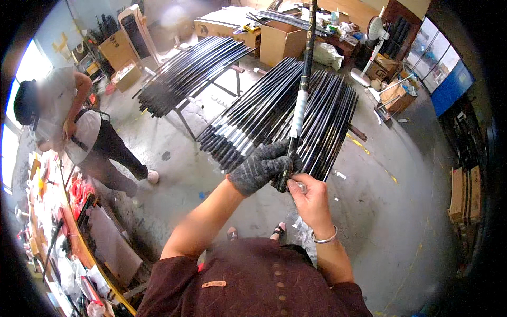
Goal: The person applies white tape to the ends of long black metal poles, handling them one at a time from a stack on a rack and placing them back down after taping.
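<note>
My left hand [264, 166], in a dark grey knitted glove, is wrapped round the lower part of a long black fishing rod [303, 79]. The rod stands nearly upright in front of me, with a pale wrapped band above the glove and its top beyond the picture's upper edge. My bare right hand [312, 198], a bangle at its wrist, pinches at the rod's butt end with thumb and fingers. Whether something small is between those fingers is hidden. Just beyond my hands, many similar black rods [253, 113] lie side by side on a stand.
Another stand of black rods [195, 68] is farther left. A person [79, 116] stands at the left beside a cluttered workbench [79, 238]. Cardboard boxes [282, 45] and a white pedestal fan [376, 31] are at the back. Stacked cartons [465, 194] line the right side.
</note>
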{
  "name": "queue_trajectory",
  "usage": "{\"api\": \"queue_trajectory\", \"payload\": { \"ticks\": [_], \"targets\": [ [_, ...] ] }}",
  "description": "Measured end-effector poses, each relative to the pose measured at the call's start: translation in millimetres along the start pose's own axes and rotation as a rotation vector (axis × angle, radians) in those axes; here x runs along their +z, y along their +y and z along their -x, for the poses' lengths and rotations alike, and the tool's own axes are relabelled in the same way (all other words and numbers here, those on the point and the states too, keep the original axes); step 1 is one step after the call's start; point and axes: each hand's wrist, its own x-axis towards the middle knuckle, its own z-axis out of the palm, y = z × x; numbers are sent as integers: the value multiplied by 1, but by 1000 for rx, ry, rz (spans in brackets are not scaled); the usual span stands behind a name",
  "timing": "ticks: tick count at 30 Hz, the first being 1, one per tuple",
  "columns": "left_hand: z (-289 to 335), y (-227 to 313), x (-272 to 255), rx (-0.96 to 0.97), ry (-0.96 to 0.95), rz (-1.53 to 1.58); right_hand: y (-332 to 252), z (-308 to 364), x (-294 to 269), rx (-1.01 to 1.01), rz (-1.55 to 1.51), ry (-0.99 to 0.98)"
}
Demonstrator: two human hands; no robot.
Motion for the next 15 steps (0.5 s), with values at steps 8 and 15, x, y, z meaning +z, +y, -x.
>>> {"api": "queue_trajectory", "payload": {
  "ticks": [8,15],
  "targets": [
    [3,-10,8,2,90,-21,4,5,-4,-75,71,-28],
    [-8,-8,18,-25,70,82,20,9,-22,342,-810,-213]
  ]
}}
